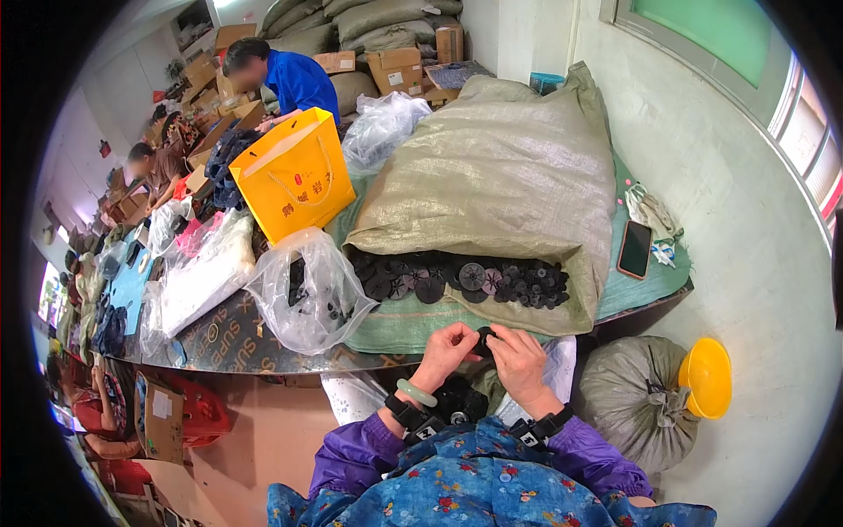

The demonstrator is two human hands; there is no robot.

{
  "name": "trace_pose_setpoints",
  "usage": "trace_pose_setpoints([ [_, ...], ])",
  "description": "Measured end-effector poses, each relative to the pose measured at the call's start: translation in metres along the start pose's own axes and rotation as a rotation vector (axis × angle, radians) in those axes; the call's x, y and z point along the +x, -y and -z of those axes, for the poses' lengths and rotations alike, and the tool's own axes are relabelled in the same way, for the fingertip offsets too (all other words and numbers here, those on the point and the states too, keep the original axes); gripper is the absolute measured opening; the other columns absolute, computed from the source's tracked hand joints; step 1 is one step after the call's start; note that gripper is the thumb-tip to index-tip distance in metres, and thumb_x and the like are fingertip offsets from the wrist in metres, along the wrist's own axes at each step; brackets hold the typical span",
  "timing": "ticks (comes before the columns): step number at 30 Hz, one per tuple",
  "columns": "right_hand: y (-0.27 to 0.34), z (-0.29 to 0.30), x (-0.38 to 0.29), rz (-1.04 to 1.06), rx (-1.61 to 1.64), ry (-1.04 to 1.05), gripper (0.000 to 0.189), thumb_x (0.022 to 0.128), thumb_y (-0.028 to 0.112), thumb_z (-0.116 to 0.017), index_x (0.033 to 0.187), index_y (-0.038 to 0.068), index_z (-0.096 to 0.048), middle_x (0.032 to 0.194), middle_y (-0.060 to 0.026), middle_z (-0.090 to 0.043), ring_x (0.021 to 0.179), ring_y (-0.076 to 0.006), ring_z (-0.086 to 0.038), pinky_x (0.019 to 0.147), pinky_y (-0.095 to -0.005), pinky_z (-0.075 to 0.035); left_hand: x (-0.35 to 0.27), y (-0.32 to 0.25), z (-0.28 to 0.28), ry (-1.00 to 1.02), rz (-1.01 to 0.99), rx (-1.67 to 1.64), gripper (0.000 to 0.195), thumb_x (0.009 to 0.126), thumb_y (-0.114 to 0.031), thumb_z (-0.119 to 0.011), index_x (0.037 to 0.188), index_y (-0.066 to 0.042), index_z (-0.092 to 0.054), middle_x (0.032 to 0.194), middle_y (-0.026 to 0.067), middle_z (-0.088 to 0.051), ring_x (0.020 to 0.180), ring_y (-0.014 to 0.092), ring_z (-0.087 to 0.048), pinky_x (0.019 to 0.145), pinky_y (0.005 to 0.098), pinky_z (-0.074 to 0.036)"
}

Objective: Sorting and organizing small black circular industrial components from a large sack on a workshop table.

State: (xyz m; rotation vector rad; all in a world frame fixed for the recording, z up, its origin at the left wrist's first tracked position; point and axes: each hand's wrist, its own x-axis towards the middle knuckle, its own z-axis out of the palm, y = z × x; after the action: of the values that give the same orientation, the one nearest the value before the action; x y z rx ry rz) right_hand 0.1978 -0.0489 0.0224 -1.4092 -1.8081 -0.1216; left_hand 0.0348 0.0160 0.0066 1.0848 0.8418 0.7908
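In front of my chest, my left hand (446,356) pinches a small round black piece (485,341) between thumb and fingertips. My right hand (520,361) grips the same piece from the other side; the fingers partly hide it. Just beyond, a large woven sack (487,178) lies on the table with its mouth towards me. Black discs (429,290) and smaller black round parts (535,283) spill along its opening. Below my hands, more black parts (458,400) rest near my lap, between my wrists.
Left of the sack stand a clear plastic bag (313,290) with black parts and a yellow paper bag (293,178). A phone (635,249) lies right. A tied sack (635,395) and yellow bowl (706,378) sit by the wall. Several people, one in blue (299,79), work along the left.
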Motion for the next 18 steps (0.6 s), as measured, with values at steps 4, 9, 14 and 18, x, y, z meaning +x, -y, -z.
trace_pose_setpoints([
  [4, 0.0, -0.004, 0.003, -0.056, 0.068, 0.011, 0.014, 0.078, 0.01, -0.071, 0.092, 0.007, -0.07, 0.106, -0.0066, -0.068, 0.093, -0.026, -0.064, 0.08, -0.0351, -0.048, -0.002, 0.0, 0.0, -0.044, -0.028, -0.039, 0.014, 0.094, -0.01, -0.062, 0.088, 0.003, -0.06, 0.081, 0.0003, -0.058, 0.069, 0.007, -0.058, 0.065, 0.027, -0.059],
  [9, -0.004, -0.019, 0.003, -0.318, 0.338, 0.021, 0.015, 0.077, 0.011, -0.072, 0.089, 0.006, -0.067, 0.106, -0.0061, -0.068, 0.097, -0.0273, -0.063, 0.081, -0.0376, -0.048, -0.003, 0.004, -0.005, -0.137, -0.244, 0.228, 0.012, 0.092, -0.007, -0.064, 0.085, 0.003, -0.061, 0.077, 0.0027, -0.061, 0.067, 0.008, -0.061, 0.06, 0.0262, -0.058],
  [14, 0.001, -0.024, 0.01, -0.314, 0.308, -0.018, 0.015, 0.075, 0.01, -0.074, 0.084, 0.006, -0.062, 0.103, -0.0062, -0.068, 0.094, -0.0287, -0.063, 0.08, -0.0383, -0.048, -0.005, -0.002, -0.002, -0.194, -0.298, 0.372, 0.013, 0.091, -0.007, -0.064, 0.084, 0.003, -0.061, 0.078, 0.0043, -0.063, 0.067, 0.008, -0.062, 0.06, 0.0267, -0.059],
  [18, 0.009, -0.026, 0.015, -0.232, 0.249, -0.063, 0.015, 0.074, 0.009, -0.074, 0.083, 0.007, -0.061, 0.102, -0.0062, -0.068, 0.091, -0.0293, -0.062, 0.08, -0.0386, -0.048, -0.008, -0.001, 0.006, -0.159, -0.101, 0.049, 0.012, 0.094, -0.01, -0.062, 0.089, 0.001, -0.06, 0.084, 0.0039, -0.062, 0.074, 0.009, -0.062, 0.068, 0.0273, -0.059],
])
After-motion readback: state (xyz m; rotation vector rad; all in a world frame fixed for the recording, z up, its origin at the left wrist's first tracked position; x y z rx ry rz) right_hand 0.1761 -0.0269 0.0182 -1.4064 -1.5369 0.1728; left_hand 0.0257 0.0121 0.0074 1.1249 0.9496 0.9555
